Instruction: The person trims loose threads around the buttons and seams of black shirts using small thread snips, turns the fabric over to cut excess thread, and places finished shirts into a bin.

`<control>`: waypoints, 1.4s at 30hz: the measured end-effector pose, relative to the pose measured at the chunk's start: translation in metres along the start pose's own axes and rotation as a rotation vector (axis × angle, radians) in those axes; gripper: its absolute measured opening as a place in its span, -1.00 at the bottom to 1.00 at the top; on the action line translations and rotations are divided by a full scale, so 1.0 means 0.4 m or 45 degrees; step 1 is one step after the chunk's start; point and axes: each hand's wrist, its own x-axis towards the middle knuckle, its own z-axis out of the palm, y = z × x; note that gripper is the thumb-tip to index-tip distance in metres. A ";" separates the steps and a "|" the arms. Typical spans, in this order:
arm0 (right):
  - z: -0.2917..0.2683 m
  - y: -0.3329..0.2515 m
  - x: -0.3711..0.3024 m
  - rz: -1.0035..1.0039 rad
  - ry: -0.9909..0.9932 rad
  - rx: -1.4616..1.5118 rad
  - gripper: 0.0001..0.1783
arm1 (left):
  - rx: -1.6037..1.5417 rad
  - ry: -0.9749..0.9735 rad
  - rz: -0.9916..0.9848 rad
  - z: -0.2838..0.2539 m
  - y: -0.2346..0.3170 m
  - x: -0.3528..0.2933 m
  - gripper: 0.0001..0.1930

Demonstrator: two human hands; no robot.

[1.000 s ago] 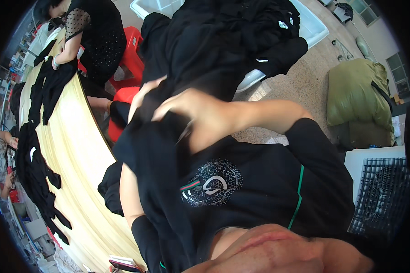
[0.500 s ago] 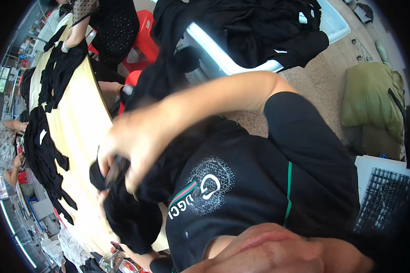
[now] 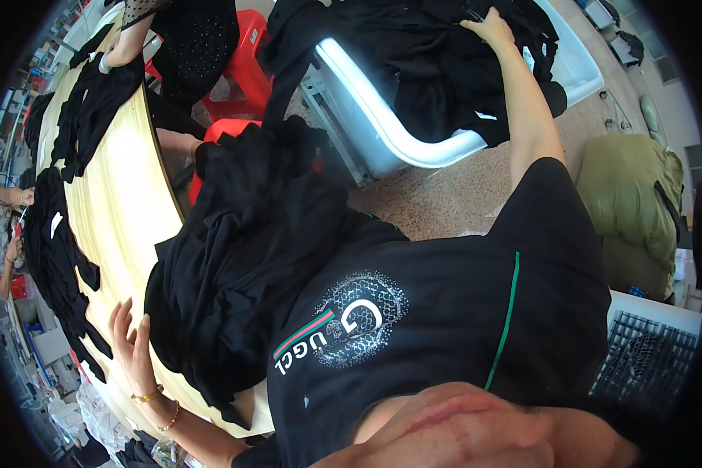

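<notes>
In the last half second the two hands have been parted: the right grip (image 3: 493, 33), then brought down over the cloth beside its partner, has been carried out to the heap of black garments (image 3: 437, 82) in the white tub (image 3: 366, 93), and the left grip (image 3: 139, 359) has been taken off the cloth; by this the bunched black garment (image 3: 242, 249) is left unheld by either hand, and the work is shifted to the tub's heap.

The left grip is held wide, fingers spread and nothing in it, over the worktop (image 3: 125, 187); the right grip is set on the heap with fingers partly bent (a thin tool seems to be kept there, though too small to be made out), and whether cloth is pinched cannot be told.

The bunched garment is found just to the right of the left grip, and well apart from the right grip, to its left and nearer the wearer; its long axis is laid roughly from beside the left grip away toward the tub's near corner, its narrower end seemingly pointed outward; collar and hem cannot be told apart in the folds.
</notes>
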 end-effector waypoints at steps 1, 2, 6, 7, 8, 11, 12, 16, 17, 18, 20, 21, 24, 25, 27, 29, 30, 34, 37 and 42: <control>0.035 0.028 0.028 -0.053 -0.120 0.181 -0.42 | -0.057 -0.100 0.035 0.014 0.035 0.012 -0.55; 0.083 0.054 0.047 -0.104 -0.240 0.360 -0.43 | -0.116 -0.202 0.071 0.036 0.069 0.024 -0.56; 0.115 0.040 0.059 -0.100 -0.290 0.591 -0.62 | -0.058 -0.340 0.162 0.107 0.205 0.032 -0.54; 0.095 0.064 0.041 -0.139 -0.262 0.885 -0.68 | -0.059 -0.353 0.162 0.125 0.233 0.059 -0.54; 0.030 0.025 0.002 -0.033 -0.393 0.967 -0.59 | -0.067 -0.399 0.208 0.135 0.260 0.071 -0.55; -0.028 -0.003 -0.045 -0.168 -0.503 1.233 -0.61 | -0.095 -0.491 0.340 0.165 0.325 0.098 -0.55; -0.096 -0.082 -0.115 -0.245 -0.572 1.276 -0.62 | -0.101 -0.524 0.416 0.177 0.342 0.104 -0.55; -0.231 -0.207 -0.281 -0.279 -0.561 1.650 -0.82 | -0.303 -0.686 0.609 0.269 0.419 0.171 -0.54; -0.268 -0.225 -0.305 -0.232 -0.517 1.759 -0.82 | -0.327 -0.696 0.705 0.297 0.440 0.198 -0.55; -0.297 -0.236 -0.326 -0.172 -0.480 1.863 -0.82 | -0.352 -0.716 0.791 0.329 0.458 0.222 -0.56; -0.321 -0.216 -0.322 -0.442 -0.315 1.414 -0.75 | -0.359 -0.661 0.967 0.355 0.521 0.247 -0.56; -0.355 -0.252 -0.360 -0.533 -0.415 1.437 -0.77 | -0.391 -0.660 1.008 0.373 0.547 0.264 -0.55; -0.431 -0.373 -0.484 -0.767 -0.690 1.466 -0.82 | -0.514 -0.647 1.067 0.437 0.606 0.275 -0.49; -0.436 -0.408 -0.515 -0.820 -0.800 1.596 -0.82 | -0.627 -0.630 1.108 0.459 0.640 0.292 -0.45; -0.399 -0.517 -0.593 -0.792 -1.237 1.714 -0.80 | -0.742 -0.558 1.091 0.504 0.606 0.317 -0.36; -0.386 -0.575 -0.692 -1.099 -1.068 1.754 -0.64 | -0.749 -0.552 1.170 0.516 0.595 0.326 -0.38; -0.356 -0.600 -0.722 -1.344 -1.058 1.850 -0.64 | -0.669 -0.553 1.288 0.523 0.581 0.339 -0.39; -0.413 -0.611 -0.793 -1.138 -1.711 2.159 -0.75 | -0.577 -0.447 1.354 0.478 0.513 0.327 -0.50; -0.421 -0.627 -0.784 -1.389 -1.579 2.222 -0.70 | -1.084 -0.494 0.722 0.379 0.453 0.199 -0.63; -0.366 -0.691 -0.769 -1.144 -1.643 2.568 -0.68 | -1.357 -0.289 0.488 0.208 0.226 0.158 -0.58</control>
